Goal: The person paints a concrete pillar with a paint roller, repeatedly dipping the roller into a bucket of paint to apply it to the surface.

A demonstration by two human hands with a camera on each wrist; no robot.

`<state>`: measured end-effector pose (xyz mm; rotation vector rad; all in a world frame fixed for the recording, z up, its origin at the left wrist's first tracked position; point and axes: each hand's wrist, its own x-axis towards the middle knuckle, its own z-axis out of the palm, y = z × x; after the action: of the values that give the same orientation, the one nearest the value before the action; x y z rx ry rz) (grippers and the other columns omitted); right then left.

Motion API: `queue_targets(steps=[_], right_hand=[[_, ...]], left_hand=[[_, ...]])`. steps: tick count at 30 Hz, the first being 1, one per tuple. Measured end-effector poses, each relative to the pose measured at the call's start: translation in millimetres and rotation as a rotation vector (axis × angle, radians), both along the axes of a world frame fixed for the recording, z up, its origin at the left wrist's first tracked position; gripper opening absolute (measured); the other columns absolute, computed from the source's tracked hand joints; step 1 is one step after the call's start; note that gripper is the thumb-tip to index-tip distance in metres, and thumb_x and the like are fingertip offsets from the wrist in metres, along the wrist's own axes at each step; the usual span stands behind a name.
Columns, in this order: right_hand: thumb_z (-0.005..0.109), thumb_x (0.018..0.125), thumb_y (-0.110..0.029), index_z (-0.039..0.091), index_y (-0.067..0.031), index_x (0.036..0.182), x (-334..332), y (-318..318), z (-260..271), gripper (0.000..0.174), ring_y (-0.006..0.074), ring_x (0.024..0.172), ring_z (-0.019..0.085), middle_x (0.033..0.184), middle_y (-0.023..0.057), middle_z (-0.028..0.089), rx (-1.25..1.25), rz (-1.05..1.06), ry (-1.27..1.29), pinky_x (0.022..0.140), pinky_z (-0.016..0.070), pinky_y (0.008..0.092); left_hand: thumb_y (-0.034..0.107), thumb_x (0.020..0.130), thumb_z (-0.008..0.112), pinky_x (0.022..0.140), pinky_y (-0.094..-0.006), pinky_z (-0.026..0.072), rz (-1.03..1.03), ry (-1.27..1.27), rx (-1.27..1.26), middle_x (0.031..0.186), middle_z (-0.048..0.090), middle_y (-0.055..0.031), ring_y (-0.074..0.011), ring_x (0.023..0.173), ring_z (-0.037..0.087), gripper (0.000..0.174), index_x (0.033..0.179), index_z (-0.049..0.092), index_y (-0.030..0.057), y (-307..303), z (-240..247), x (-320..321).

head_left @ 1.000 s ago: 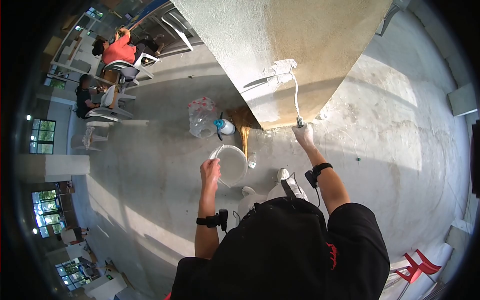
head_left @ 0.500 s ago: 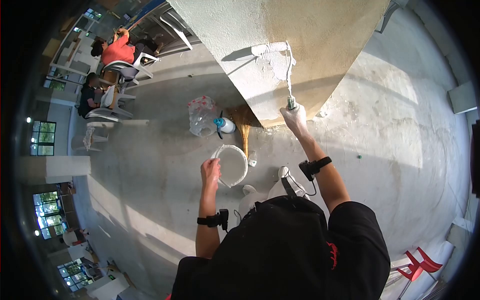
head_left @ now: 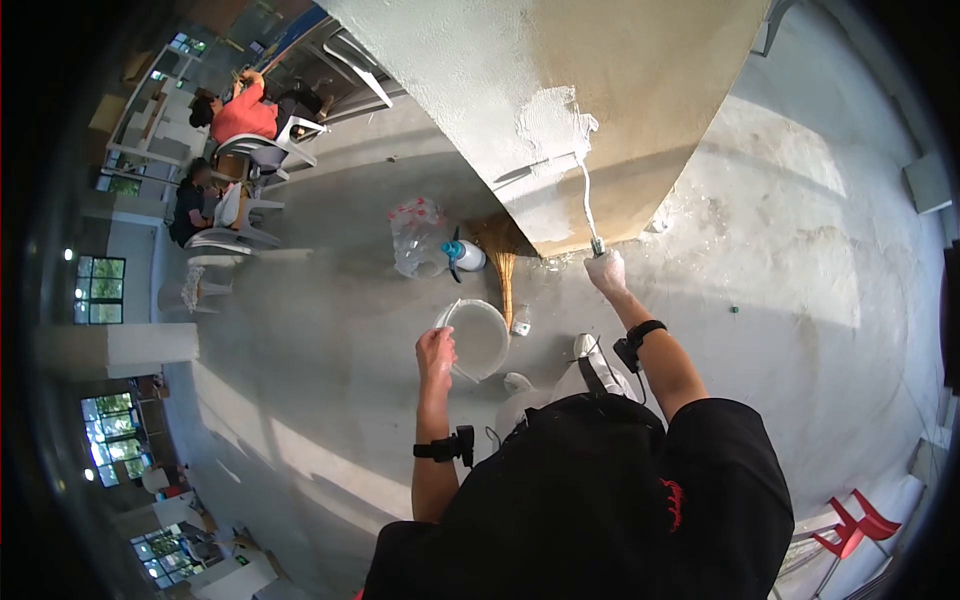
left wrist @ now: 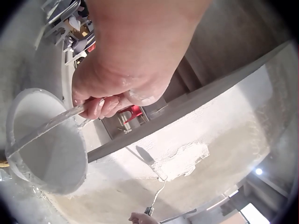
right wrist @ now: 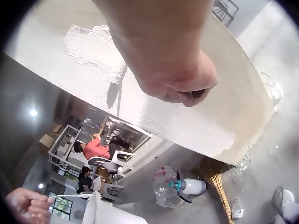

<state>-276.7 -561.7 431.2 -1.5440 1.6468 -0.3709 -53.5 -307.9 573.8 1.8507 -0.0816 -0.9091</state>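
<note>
My right hand (head_left: 606, 272) grips the handle of a paint roller (head_left: 588, 205), its white-coated frame reaching up to the wall block (head_left: 640, 90). The roller's head blends into a thick wet white patch (head_left: 548, 118) on the wall face. My left hand (head_left: 436, 355) has its fingers curled round the wire handle of a white bucket (head_left: 507, 345). In the left wrist view the coated handle (left wrist: 46, 127) crosses the bucket's mouth, with pale liquid inside. The right wrist view shows the back of my right hand (right wrist: 180, 84), which hides the roller's grip.
Below the wall stand a straw broom (head_left: 505, 285), a blue-topped spray bottle (head_left: 465, 256), a clear plastic bag (head_left: 420, 235) and a small bottle (head_left: 521, 322). Two people sit on white chairs (head_left: 232, 238) at the far left. A red chair (head_left: 860, 525) is at lower right.
The roller went up the wall, then came back down with my right hand. The white patch has spread upward. My left hand keeps hold of the bucket; the head view has shifted slightly.
</note>
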Motion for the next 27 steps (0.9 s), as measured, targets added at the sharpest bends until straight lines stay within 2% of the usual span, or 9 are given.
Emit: queue_targets(steps=[2,4,5,8,10,13,16,21,27], right_hand=[[0.057,0.072,-0.018,0.065,0.0035,0.092,-1.9,1.9,2.0,0.030,0.0410,0.085,0.062,0.082,0.0284,0.062,0.031,-0.014,-0.027,0.076,0.0493,0.0459],[0.059,0.070,-0.020,0.063,0.0049,0.082,0.8,5.0,13.3,0.028,0.0419,0.078,0.062,0.075,0.0271,0.062,-0.106,-0.016,-0.114,0.071,0.0489,0.0459],[0.059,0.070,-0.020,0.063,0.0049,0.082,3.0,5.0,18.9,0.028,0.0419,0.078,0.062,0.075,0.0271,0.062,-0.105,-0.016,-0.116,0.071,0.0489,0.0459],[0.055,0.072,-0.016,0.062,0.0021,0.089,16.5,3.6,62.5,0.025,0.0419,0.083,0.061,0.080,0.0271,0.062,-0.080,-0.026,-0.154,0.073,0.0480,0.0467],[0.055,0.072,-0.014,0.059,0.0022,0.084,27.4,-2.7,86.6,0.020,0.0416,0.075,0.061,0.073,0.0264,0.059,-0.184,0.018,-0.252,0.068,0.0468,0.0454],[0.055,0.071,-0.013,0.056,0.0028,0.079,40.3,-9.2,131.8,0.018,0.0400,0.066,0.057,0.068,0.0255,0.056,-0.189,0.043,-0.394,0.064,0.0455,0.0436],[0.055,0.071,-0.012,0.054,0.0029,0.078,52.1,-23.1,157.3,0.016,0.0382,0.062,0.055,0.066,0.0244,0.055,-0.276,0.071,-0.478,0.063,0.0451,0.0426],[0.055,0.072,-0.012,0.055,0.0027,0.079,56.0,-38.2,212.2,0.016,0.0420,0.069,0.058,0.069,0.0254,0.057,-0.365,0.079,-0.489,0.063,0.0464,0.0429],[0.054,0.073,-0.012,0.058,0.0019,0.083,58.9,-32.5,164.9,0.018,0.0440,0.073,0.058,0.074,0.0267,0.058,-0.324,0.053,-0.439,0.065,0.0466,0.0446]], left_hand=[[0.012,0.081,0.062,0.041,-0.0237,0.0329,0.003,0.001,0.003,0.060,0.045,0.0009,-0.0073,0.046,0.039,0.012,0.082,0.056,0.0024,1.9,-4.1,1.6],[0.013,0.082,0.062,0.041,-0.0236,0.0326,0.016,0.013,0.009,0.060,0.045,0.0008,-0.0074,0.046,0.038,0.012,0.082,0.056,0.0024,4.5,-6.5,1.7],[0.013,0.082,0.062,0.041,-0.0236,0.0326,0.016,0.011,0.010,0.060,0.045,0.0008,-0.0074,0.046,0.038,0.012,0.082,0.056,0.0024,5.9,-8.0,2.0],[0.013,0.082,0.062,0.041,-0.0235,0.0326,0.012,0.010,0.006,0.060,0.045,0.0008,-0.0075,0.046,0.038,0.012,0.082,0.056,0.0024,6.3,-8.0,1.0],[0.013,0.082,0.061,0.041,-0.0234,0.0327,0.010,0.004,0.019,0.060,0.045,0.0007,-0.0074,0.046,0.038,0.012,0.083,0.056,0.0022,4.7,-7.9,0.4],[0.013,0.083,0.061,0.041,-0.0233,0.0328,0.016,-0.010,0.043,0.061,0.045,0.0006,-0.0074,0.046,0.038,0.012,0.083,0.056,0.0021,4.7,-8.3,3.7],[0.014,0.084,0.060,0.041,-0.0234,0.0331,0.005,-0.008,0.047,0.060,0.046,0.0007,-0.0075,0.045,0.039,0.013,0.084,0.057,0.0016,5.2,-10.7,6.2],[0.014,0.085,0.058,0.041,-0.0238,0.0331,-0.021,-0.030,0.042,0.059,0.045,0.0007,-0.0076,0.045,0.038,0.013,0.086,0.058,0.0011,4.6,-11.1,2.9],[0.014,0.084,0.059,0.041,-0.0236,0.0329,-0.035,-0.030,0.040,0.060,0.045,0.0006,-0.0075,0.045,0.039,0.012,0.084,0.058,0.0016,-1.8,-8.0,0.3]])
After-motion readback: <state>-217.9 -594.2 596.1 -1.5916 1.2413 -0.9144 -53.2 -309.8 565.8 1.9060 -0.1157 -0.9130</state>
